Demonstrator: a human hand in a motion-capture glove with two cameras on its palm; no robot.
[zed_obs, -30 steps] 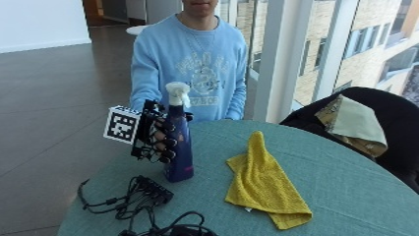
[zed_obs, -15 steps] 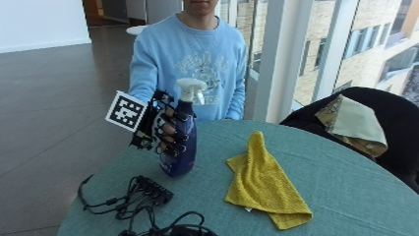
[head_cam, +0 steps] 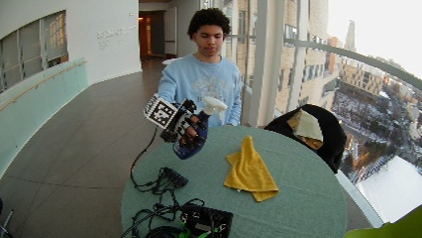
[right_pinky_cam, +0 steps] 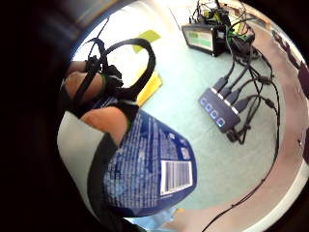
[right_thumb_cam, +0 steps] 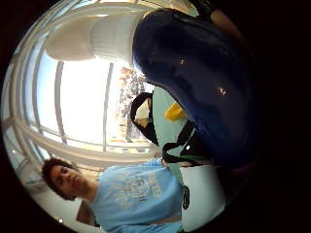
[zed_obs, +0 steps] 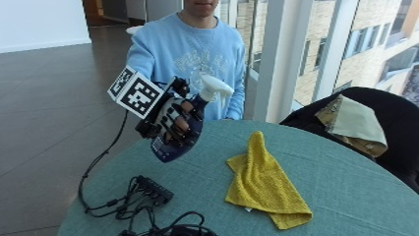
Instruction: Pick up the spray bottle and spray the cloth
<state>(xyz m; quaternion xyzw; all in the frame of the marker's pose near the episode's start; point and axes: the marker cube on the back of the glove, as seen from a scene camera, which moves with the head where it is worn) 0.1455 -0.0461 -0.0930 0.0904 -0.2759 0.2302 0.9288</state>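
One gloved right hand [zed_obs: 173, 118] grips one blue spray bottle [zed_obs: 185, 132], tilted, lifted off the round green table [zed_obs: 367, 196]; one yellow cloth [zed_obs: 265, 184] lies beyond it; tall windows [zed_obs: 314, 44] behind

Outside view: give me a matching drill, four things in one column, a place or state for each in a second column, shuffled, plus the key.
Things:
1. spray bottle
2. yellow cloth
3. right hand
4. cable hub

Places or states:
A. lies crumpled on the green table
B. wrapped round the blue bottle's body
C. held tilted, off the table, white nozzle toward the cloth side
D. sits on the table near its edge, black leads plugged in

Pairs: 1-C, 2-A, 3-B, 4-D
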